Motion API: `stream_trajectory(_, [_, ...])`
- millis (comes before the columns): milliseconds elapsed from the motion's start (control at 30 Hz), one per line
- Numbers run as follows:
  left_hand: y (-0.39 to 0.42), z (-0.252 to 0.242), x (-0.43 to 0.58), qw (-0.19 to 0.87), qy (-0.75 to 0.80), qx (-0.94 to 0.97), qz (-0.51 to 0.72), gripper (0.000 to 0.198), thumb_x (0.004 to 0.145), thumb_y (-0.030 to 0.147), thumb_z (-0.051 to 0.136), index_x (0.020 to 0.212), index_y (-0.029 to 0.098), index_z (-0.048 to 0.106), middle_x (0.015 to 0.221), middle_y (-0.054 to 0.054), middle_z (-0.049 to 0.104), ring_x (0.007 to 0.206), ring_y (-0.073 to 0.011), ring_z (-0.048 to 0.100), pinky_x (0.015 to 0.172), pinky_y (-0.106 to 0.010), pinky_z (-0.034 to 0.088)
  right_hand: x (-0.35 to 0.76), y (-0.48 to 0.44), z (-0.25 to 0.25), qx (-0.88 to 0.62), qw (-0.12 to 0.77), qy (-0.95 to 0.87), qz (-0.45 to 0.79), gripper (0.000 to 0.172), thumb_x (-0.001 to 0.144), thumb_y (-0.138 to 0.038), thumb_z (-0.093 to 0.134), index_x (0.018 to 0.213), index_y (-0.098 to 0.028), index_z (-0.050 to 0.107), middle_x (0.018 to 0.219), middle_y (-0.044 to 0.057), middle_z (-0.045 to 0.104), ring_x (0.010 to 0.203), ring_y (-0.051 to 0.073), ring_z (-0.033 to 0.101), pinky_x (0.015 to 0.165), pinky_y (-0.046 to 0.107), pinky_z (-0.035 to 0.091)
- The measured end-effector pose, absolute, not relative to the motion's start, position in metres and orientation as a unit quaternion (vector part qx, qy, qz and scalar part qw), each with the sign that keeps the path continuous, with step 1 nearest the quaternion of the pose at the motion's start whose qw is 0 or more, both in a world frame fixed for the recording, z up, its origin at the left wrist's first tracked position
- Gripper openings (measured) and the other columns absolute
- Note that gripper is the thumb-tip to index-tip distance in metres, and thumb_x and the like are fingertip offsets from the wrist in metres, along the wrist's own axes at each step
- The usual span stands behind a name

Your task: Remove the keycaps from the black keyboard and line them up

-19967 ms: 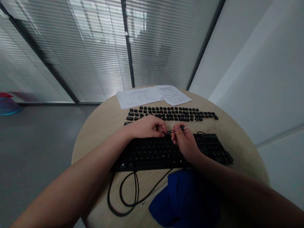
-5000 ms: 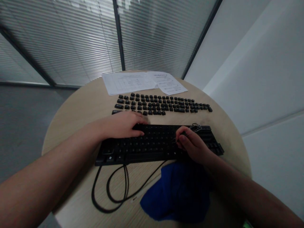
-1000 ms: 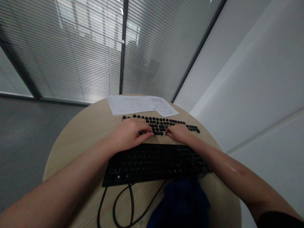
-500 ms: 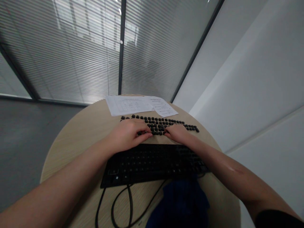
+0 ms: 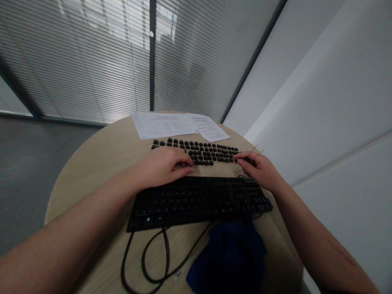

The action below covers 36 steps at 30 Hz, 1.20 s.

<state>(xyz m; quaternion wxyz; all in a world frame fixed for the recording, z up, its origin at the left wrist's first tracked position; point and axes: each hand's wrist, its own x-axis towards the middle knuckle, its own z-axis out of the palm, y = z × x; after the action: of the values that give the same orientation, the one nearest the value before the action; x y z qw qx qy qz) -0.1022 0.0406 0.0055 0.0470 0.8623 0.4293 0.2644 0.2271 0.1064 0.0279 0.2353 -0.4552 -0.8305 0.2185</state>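
Observation:
My left hand [image 5: 165,165] rests over the left part of the loose black keycaps [image 5: 200,154], which are laid out in rows on the table. Its fingers are curled with thumb and fingertips close together; what lies between them, if anything, is hidden. At the right end of the rows, my right hand [image 5: 259,167] is closed on a wire keycap puller with a dark handle [image 5: 247,160]; thin wire loops stick out from it. Just below both hands lies a black keyboard [image 5: 196,200], with caps missing from much of it.
Printed paper sheets [image 5: 165,125] lie at the far side of the round wooden table [image 5: 82,163]. A black cable [image 5: 167,253] loops in front of the keyboard, beside a dark blue cloth [image 5: 228,253]. A blind-covered glass partition [image 5: 92,61] and a white wall [image 5: 337,102] stand beyond.
My right hand has moved right, away from the middle of the keycap rows, and now holds the keycap puller. My left hand stays by the keycaps. The view has tilted slightly down.

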Motion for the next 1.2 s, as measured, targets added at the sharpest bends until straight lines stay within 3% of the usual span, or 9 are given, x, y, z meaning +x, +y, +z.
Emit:
stream_trajectory(133, [0.047, -0.006, -0.1, 0.085, 0.428, 0.878, 0.198, 0.021, 0.093, 0.035, 0.066, 0.105, 0.024, 0.079, 0.105, -0.005, 0.076, 0.095, -0.0221, 0.071, 0.087, -0.034, 0.052, 0.247, 0.078, 0.008, -0.424, 0.219, -0.762, 0.438, 0.03, 0.097, -0.046, 0.06, 0.112, -0.02, 0.064, 0.062, -0.004, 0.061, 0.045, 0.011, 0.05, 0.043, 0.022, 0.035])
stream_trajectory(233, [0.05, -0.014, -0.1, 0.101, 0.41, 0.888, 0.184, 0.024, 0.091, 0.036, 0.068, 0.109, 0.024, 0.078, 0.113, -0.006, 0.075, 0.107, -0.0243, 0.07, 0.098, -0.037, 0.051, 0.251, 0.069, -0.005, -0.404, 0.206, -0.729, 0.512, 0.029, 0.097, -0.046, 0.061, 0.112, -0.021, 0.06, 0.068, -0.003, 0.064, 0.047, 0.01, 0.053, 0.043, 0.021, 0.039])
stream_trajectory(333, [0.051, -0.018, -0.1, 0.122, 0.407, 0.889, 0.173, 0.026, 0.09, 0.034, 0.069, 0.112, 0.024, 0.077, 0.118, -0.006, 0.074, 0.11, -0.0243, 0.069, 0.1, -0.037, 0.051, 0.249, 0.068, -0.016, -0.387, 0.197, -0.71, 0.554, 0.034, 0.095, -0.05, 0.064, 0.113, -0.021, 0.057, 0.074, -0.002, 0.066, 0.054, 0.012, 0.061, 0.044, 0.021, 0.044])
stream_trajectory(433, [0.052, -0.02, -0.1, 0.14, 0.411, 0.887, 0.16, 0.028, 0.089, 0.034, 0.07, 0.115, 0.025, 0.076, 0.12, -0.006, 0.074, 0.108, -0.0238, 0.07, 0.098, -0.035, 0.053, 0.246, 0.069, -0.026, -0.381, 0.19, -0.718, 0.551, 0.037, 0.093, -0.053, 0.065, 0.109, -0.021, 0.057, 0.075, -0.001, 0.066, 0.056, 0.012, 0.062, 0.045, 0.021, 0.043])
stream_trajectory(700, [0.054, -0.024, -0.098, 0.16, 0.422, 0.883, 0.126, 0.038, 0.086, 0.036, 0.075, 0.122, 0.024, 0.073, 0.125, -0.007, 0.073, 0.114, -0.0258, 0.07, 0.102, -0.037, 0.051, 0.238, 0.061, -0.039, -0.366, 0.21, -0.758, 0.497, 0.025, 0.095, -0.045, 0.063, 0.098, -0.021, 0.057, 0.067, -0.003, 0.06, 0.055, 0.011, 0.05, 0.051, 0.022, 0.039])
stream_trajectory(1033, [0.053, -0.024, -0.096, 0.184, 0.455, 0.865, 0.108, 0.042, 0.084, 0.036, 0.075, 0.124, 0.024, 0.071, 0.125, -0.007, 0.074, 0.111, -0.025, 0.071, 0.096, -0.034, 0.052, 0.235, 0.058, -0.039, -0.348, 0.183, -0.785, 0.478, 0.023, 0.102, -0.044, 0.055, 0.1, -0.021, 0.056, 0.069, -0.003, 0.06, 0.056, 0.012, 0.049, 0.052, 0.022, 0.038])
stream_trajectory(1200, [0.053, -0.022, -0.094, 0.193, 0.468, 0.858, 0.089, 0.045, 0.085, 0.038, 0.074, 0.127, 0.024, 0.07, 0.126, -0.006, 0.075, 0.112, -0.0255, 0.07, 0.096, -0.034, 0.051, 0.235, 0.057, -0.035, -0.305, 0.163, -0.849, 0.399, 0.018, 0.101, -0.037, 0.059, 0.094, -0.021, 0.058, 0.072, -0.002, 0.059, 0.06, 0.012, 0.051, 0.057, 0.023, 0.04])
